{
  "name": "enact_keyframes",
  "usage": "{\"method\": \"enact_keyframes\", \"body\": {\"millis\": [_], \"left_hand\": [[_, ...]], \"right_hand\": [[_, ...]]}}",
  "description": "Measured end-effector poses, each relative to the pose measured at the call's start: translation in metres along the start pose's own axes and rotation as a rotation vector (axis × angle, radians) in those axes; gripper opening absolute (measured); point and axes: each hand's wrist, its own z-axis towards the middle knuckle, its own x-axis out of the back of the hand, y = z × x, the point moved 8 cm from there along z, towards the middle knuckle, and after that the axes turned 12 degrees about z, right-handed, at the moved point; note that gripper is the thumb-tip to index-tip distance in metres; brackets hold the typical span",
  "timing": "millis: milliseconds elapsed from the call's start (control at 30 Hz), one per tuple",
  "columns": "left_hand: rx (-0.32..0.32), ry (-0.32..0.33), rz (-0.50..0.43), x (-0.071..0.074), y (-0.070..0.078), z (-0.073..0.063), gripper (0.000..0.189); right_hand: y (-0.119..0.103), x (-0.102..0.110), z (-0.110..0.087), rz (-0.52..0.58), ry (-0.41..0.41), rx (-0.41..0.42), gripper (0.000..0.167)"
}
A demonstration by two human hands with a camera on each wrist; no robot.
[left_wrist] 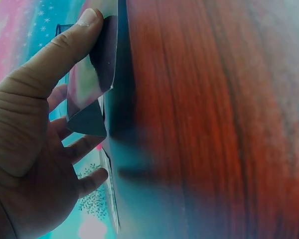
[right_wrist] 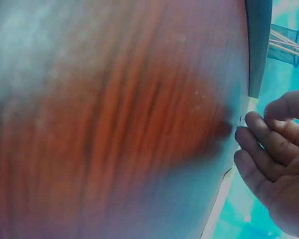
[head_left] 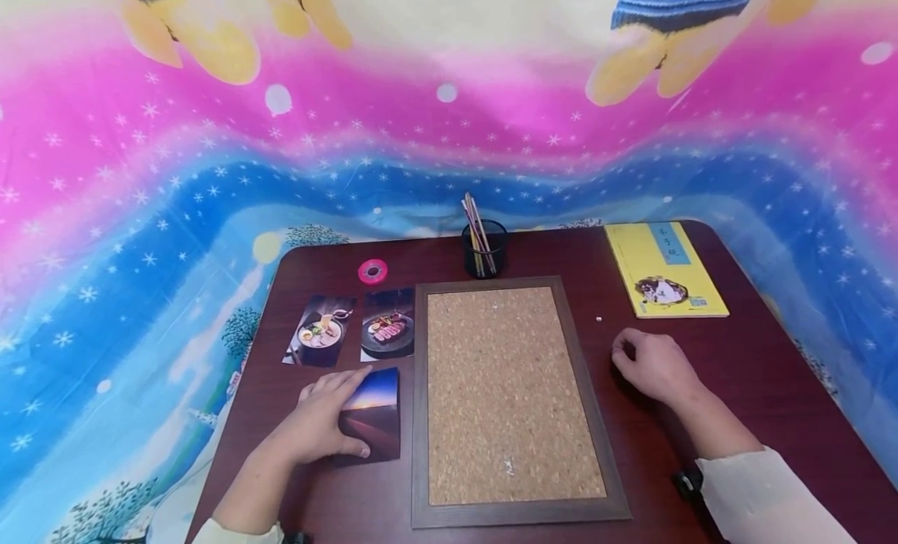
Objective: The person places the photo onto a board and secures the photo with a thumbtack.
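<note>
My left hand [head_left: 319, 419] grips a sunset photo [head_left: 375, 411] left of the cork board, thumb at the lower edge and fingers along the upper left. In the left wrist view the photo [left_wrist: 84, 82] stands bowed between thumb and fingers. Above it lie a noodle-bowl photo [head_left: 324, 332] and a sliced-meat photo [head_left: 388, 328]. The framed cork board [head_left: 508, 396] has small shiny whitish bits near its top and bottom. To the board's right, my right hand [head_left: 655, 365] rests near the table with fingers loosely curled, holding nothing. A tiny white piece [head_left: 599, 319] lies beyond it.
Behind the board stands a black mesh cup [head_left: 484, 252] with several pencils. A pink roll of tape [head_left: 372, 271] lies at the back left. Toward the back right is a yellow book [head_left: 666, 271]. A patterned cloth [head_left: 449, 146] hangs around the dark red table [head_left: 673, 474].
</note>
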Motion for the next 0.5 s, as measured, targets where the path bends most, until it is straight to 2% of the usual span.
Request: {"method": "enact_keyframes", "body": {"millis": [200, 500], "left_hand": [[0.009, 0.013, -0.018, 0.000, -0.001, 0.001, 0.126], [-0.009, 0.059, -0.057, 0.013, 0.005, 0.004, 0.124]], "right_hand": [[-0.005, 0.005, -0.003, 0.027, 0.035, 0.035, 0.007], [-0.015, 0.009, -0.007, 0.095, 0.080, 0.140, 0.006]]}}
